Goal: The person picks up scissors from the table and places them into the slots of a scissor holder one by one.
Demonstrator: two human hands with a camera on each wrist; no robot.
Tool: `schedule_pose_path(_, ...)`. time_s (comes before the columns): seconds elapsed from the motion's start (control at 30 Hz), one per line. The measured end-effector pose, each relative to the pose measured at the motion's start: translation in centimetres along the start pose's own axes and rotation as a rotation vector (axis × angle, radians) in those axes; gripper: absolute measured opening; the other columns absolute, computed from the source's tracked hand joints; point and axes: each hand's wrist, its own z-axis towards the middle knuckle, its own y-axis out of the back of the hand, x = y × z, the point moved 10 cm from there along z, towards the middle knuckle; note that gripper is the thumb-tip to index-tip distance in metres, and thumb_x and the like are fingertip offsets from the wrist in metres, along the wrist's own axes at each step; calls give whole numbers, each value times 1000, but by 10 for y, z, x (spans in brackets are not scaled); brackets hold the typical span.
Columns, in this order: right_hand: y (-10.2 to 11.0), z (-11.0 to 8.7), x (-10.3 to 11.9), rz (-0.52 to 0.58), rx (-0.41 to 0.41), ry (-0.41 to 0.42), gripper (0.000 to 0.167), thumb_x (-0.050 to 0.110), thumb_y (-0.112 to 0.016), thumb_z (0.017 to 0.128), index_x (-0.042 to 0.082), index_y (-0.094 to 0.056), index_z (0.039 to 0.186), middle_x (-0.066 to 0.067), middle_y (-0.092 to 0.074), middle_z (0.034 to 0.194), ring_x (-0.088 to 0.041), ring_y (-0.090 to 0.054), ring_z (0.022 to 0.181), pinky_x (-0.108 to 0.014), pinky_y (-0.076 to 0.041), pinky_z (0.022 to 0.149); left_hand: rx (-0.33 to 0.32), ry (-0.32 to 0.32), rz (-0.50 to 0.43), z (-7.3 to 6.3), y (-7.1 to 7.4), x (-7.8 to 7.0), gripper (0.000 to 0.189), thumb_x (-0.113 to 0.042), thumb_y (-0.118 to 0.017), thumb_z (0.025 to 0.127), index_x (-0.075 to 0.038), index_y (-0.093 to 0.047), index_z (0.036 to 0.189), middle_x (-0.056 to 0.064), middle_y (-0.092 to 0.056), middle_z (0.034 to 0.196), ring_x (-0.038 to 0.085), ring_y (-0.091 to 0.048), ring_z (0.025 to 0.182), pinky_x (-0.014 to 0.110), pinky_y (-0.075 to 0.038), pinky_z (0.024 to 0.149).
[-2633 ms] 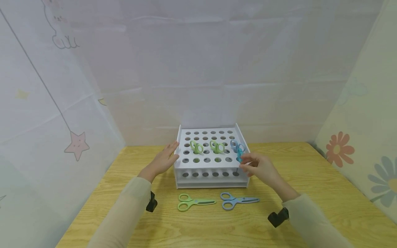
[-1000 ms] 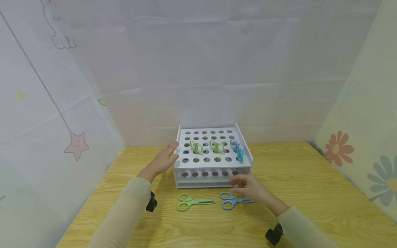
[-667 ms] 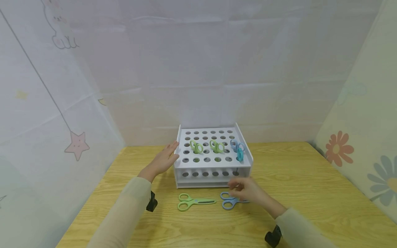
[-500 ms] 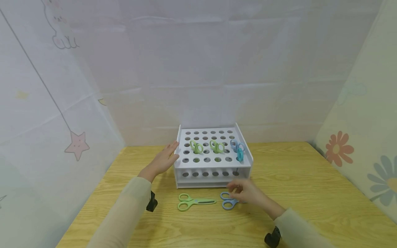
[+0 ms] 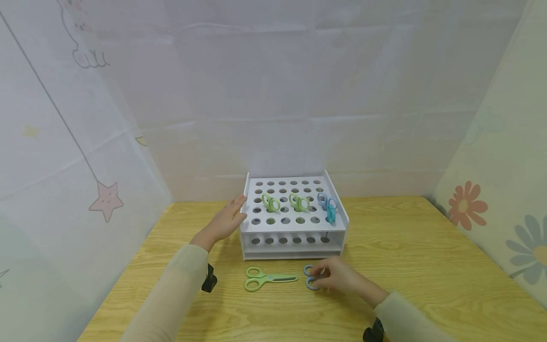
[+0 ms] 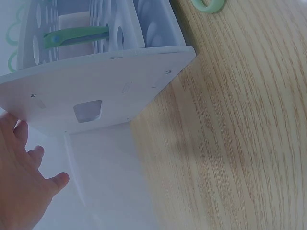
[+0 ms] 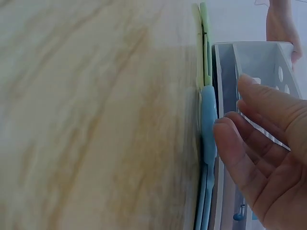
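Observation:
A white rack (image 5: 278,228) with rows of round holes stands on the table. My left hand (image 5: 224,221) rests its straight fingers against the rack's left side. Near the front, my right hand (image 5: 339,275) hovers low over a pair of blue scissors (image 7: 209,124) lying flat. In the right wrist view its thumb and bent fingers are spread apart, fingertips close to the handles; the blades are hidden beneath the hand in the head view. Green scissors (image 5: 270,278) lie to their left, blades pointing right.
Standing handles-up in the rack are two green scissors, one left (image 5: 270,209) and one in the middle (image 5: 299,208), plus blue scissors (image 5: 323,204) and teal scissors (image 5: 331,214) at the right. Wooden table (image 5: 406,247) extends on both sides; a pale curtain (image 5: 278,95) hangs behind.
My right hand has let go of the teal scissors in the rack's right front hole and come down over the blue scissors on the table. The left hand has stayed still.

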Motion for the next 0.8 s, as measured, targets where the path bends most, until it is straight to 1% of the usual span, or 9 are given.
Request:
schedule_pose_path(0.17, -4, 0, -2, -16, 6, -18, 14, 16, -74, 77, 8, -70, 87, 3, -63, 80, -8, -52, 53, -24, -47, 44, -1, -7, -2, 0, 0, -1, 55, -29, -36, 98, -11, -20, 148, 6, -15, 152, 32, -8, 137, 53, -13, 106)
schedule_pose_path(0.3, -7, -1, -6, -13, 14, -53, 11, 16, -74, 77, 10, -70, 85, 5, -62, 76, -8, -51, 52, -23, -45, 44, 5, 0, -9, 0, 0, -1, 55, -29, -35, 98, -11, -20, 148, 5, -15, 152, 31, -7, 137, 53, -12, 106)
schedule_pose_path(0.4, -9, -2, -7, -27, 9, -58, 9, 16, -74, 77, 11, -70, 82, 6, -61, 74, -9, -51, 52, -23, -45, 44, 6, 5, -19, -1, 0, -2, 54, -29, -35, 99, -12, -20, 148, 5, -15, 152, 31, -7, 137, 53, -11, 106)
schedule_pose_path(0.57, -10, -2, -3, -81, 6, -33, 5, 12, -74, 76, 11, -69, 78, 8, -59, 72, -7, -52, 53, -23, -47, 44, 4, 6, -23, -2, 1, -2, 54, -29, -35, 98, -11, -21, 148, 7, -15, 152, 31, -7, 137, 53, -11, 106)
schedule_pose_path(0.8, -13, -1, 2, -124, 12, -7, 7, 9, -76, 73, 10, -69, 76, 9, -57, 72, -5, -51, 58, -22, -47, 45, 7, 0, -28, -2, 0, -3, 54, -29, -35, 99, -11, -20, 148, 8, -15, 152, 30, -7, 137, 52, -11, 107)
